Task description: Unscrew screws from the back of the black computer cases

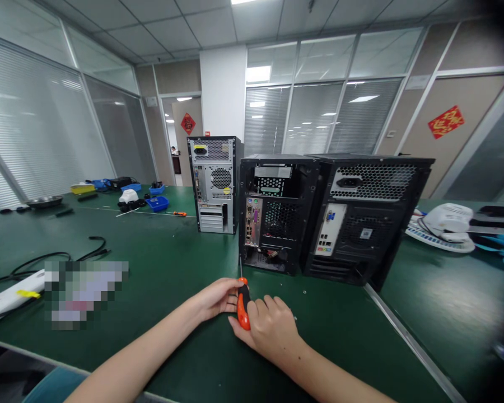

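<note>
Nearest us, two bare forearms (147, 347) run in, cut off by the bottom edge. The right hand (271, 324) wraps the handle of the orange-and-black screwdriver (243, 316), its fingertips hidden from us; the left hand (222, 298) holds it higher, near the shaft. The screwdriver stands at the middle computer case's (279, 218) lower left corner; whether its tip touches, we cannot tell. Pixelation masks something on the counter (151, 252) leftward.

Close head view, forward and down across the green table (185, 252).
</note>
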Motion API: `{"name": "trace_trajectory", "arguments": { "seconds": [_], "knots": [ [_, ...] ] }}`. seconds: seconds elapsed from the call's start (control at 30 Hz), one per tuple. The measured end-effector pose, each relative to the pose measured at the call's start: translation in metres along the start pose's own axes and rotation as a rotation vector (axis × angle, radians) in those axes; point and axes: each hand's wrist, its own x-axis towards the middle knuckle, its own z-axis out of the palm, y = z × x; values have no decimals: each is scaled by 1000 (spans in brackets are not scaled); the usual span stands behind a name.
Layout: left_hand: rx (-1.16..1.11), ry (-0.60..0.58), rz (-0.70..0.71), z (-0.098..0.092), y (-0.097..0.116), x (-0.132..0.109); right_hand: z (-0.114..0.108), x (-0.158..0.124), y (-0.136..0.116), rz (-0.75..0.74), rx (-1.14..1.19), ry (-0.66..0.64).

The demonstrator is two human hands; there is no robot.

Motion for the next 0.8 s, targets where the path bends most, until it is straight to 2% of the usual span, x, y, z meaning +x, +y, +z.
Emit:
{"name": "trace_trajectory", "arguments": {
  "seconds": [0.8],
  "knots": [
    [-11,28,10,1,-1,-1,2,-2,1,-10,37,-12]
  ]
}}
